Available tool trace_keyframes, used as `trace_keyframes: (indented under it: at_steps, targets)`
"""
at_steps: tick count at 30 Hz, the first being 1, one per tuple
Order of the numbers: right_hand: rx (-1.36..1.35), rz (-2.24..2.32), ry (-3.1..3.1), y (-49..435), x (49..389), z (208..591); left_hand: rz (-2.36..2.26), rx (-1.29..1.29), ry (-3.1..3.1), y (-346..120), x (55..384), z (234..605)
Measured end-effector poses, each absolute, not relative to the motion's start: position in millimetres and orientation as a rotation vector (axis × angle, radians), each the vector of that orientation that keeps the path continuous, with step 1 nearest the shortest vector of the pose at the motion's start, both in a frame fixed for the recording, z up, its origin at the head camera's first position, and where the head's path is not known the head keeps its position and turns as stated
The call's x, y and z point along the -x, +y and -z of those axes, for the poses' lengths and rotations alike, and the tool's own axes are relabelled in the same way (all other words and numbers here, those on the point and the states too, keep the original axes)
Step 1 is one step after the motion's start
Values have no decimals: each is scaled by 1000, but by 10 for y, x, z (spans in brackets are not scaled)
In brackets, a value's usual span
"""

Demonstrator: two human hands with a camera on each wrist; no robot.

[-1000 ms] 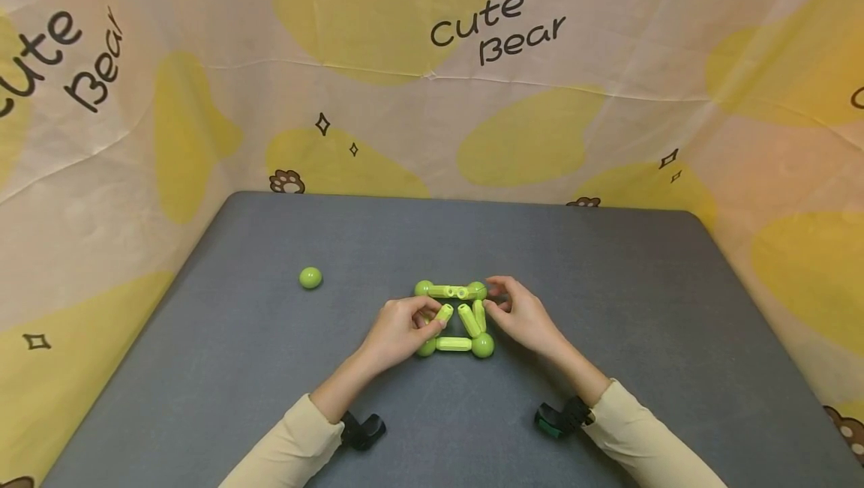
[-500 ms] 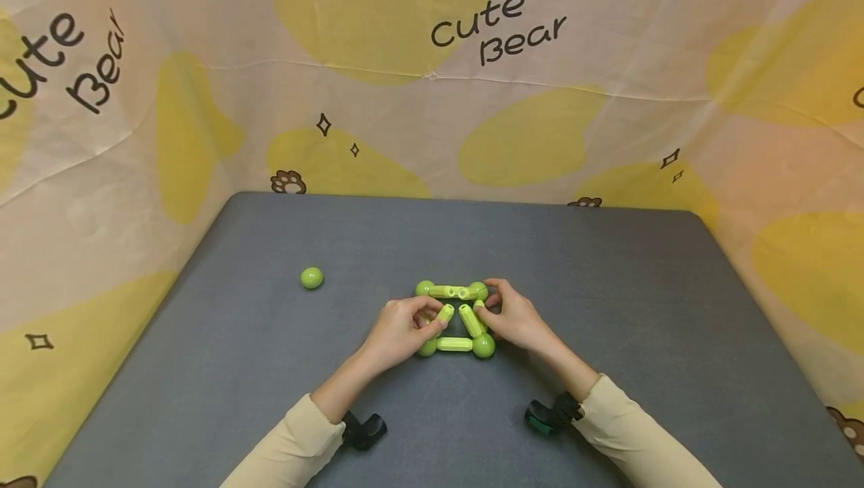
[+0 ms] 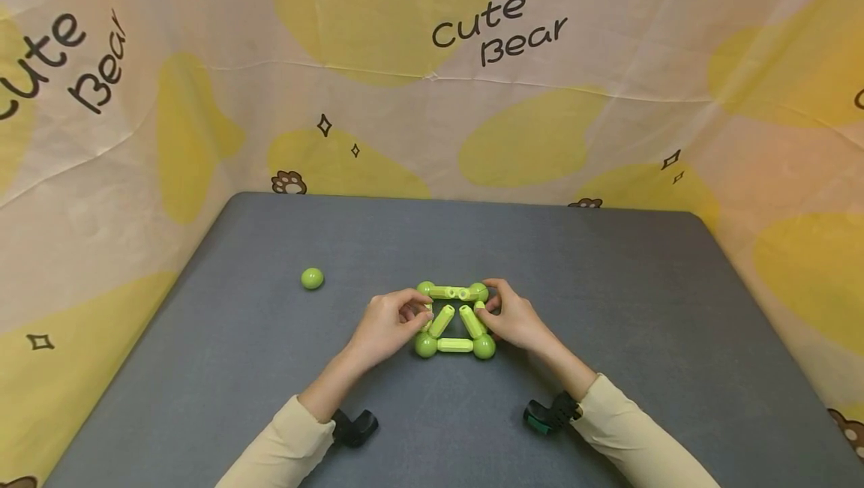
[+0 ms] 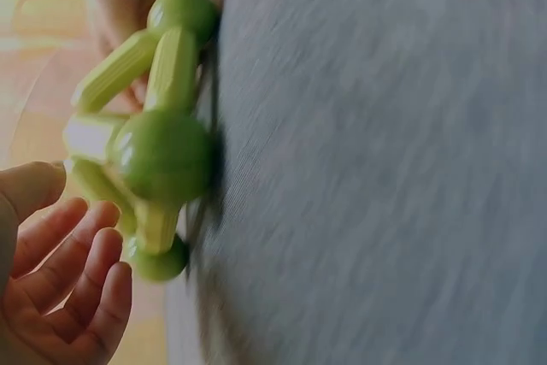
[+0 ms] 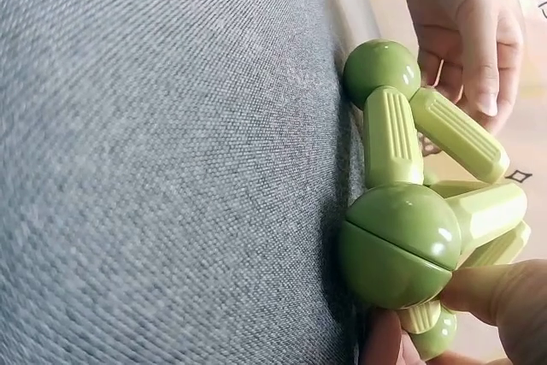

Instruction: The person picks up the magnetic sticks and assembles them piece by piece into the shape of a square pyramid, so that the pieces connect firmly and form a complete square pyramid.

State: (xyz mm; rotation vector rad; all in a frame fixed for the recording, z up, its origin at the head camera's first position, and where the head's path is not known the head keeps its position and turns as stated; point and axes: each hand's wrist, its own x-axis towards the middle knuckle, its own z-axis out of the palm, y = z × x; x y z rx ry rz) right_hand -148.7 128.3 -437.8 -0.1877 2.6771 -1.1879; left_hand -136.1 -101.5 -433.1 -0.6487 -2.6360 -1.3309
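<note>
On the table stands a square frame of green balls and yellow-green magnetic rods, with a front rod point(image 3: 455, 345) between the front left ball point(image 3: 426, 345) and front right ball point(image 3: 484, 346). A left leaning rod point(image 3: 442, 321) and a right leaning rod point(image 3: 472, 321) slant up and inward from these balls. My left hand point(image 3: 386, 327) is beside the frame's left side; in the left wrist view its relaxed fingers point(image 4: 94, 267) hold nothing. My right hand point(image 3: 514, 318) pinches the right side rod point(image 5: 420, 317) between thumb and fingers, which partly hide it.
A loose green ball point(image 3: 312, 278) lies on the grey table point(image 3: 607, 270), left of the frame and farther back. Patterned cloth point(image 3: 513, 136) walls off the table's back and sides. Each wrist wears a black device, such as the right wrist device point(image 3: 550, 414).
My left hand has let go of the left leaning rod and moved slightly left. My right hand has come in and taken hold of the right side rod.
</note>
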Motion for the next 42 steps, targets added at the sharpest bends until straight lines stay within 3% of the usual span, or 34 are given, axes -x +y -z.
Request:
trace_keyframes:
  at_steps: [17, 29, 42]
  targets:
    - [170, 1176, 2691, 1284, 1488, 4375, 950, 294, -2522, -1858, 1623, 4088]
    - [176, 1177, 2684, 1276, 1491, 4364, 954, 157, -2645, -2311, 1798, 4272]
    - [157, 1187, 2671, 1277, 1485, 4368, 977, 79, -2842, -2503, 1819, 4351]
